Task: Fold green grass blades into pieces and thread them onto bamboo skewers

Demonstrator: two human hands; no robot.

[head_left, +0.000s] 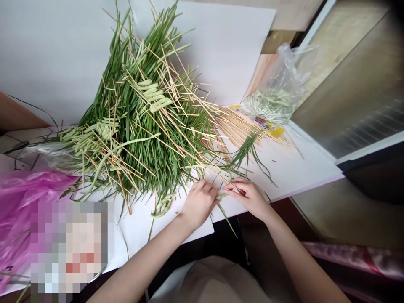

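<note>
Okay, left hand (199, 200) curled on a green bean (221, 196), right hand (248, 198) pinching a thin stick (241, 191), long axis far-left to near-right; bean between hands, worktop's (284, 172) near edge, stick nearer right.

Take the white tabletop (311, 164) as your landmark. Along its back you have a large white panel (233, 46) standing up like a wall. At its left end you see a crumpled pink plastic bag (19, 210), and a pixelated patch (78, 240) by its near left edge, whose content you cannot make out. Behind its left end is a reddish-brown surface (17, 111). On its far right part you have a see-through plastic bag (292, 67) with pale green contents. Past its right end stands a glassy panel (353, 75) in a pale frame; lower, beyond its near right corner, lies shiny pink fabric (356, 256).
</note>
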